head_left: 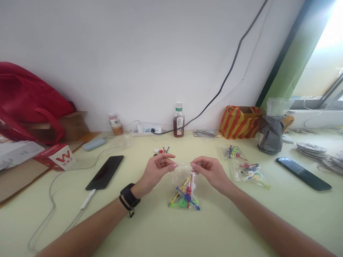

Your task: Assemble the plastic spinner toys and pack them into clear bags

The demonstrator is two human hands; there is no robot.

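Observation:
A clear plastic bag stands just above or on the table between my two hands. Inside are several coloured plastic pieces, thin arrow-like sticks and round discs in red, blue, yellow, green and white. My left hand pinches the bag's upper left corner with the thumb, its index finger stretched out above. At the upper right corner my right hand has thumb and fingers closed on the film. Behind my left hand lie loose coloured pieces, partly hidden by it.
Two more filled bags lie to the right, near a dark phone. On the left are a black phone on a cable and a red-white box. A dark drink bottle and power strip stand by the wall.

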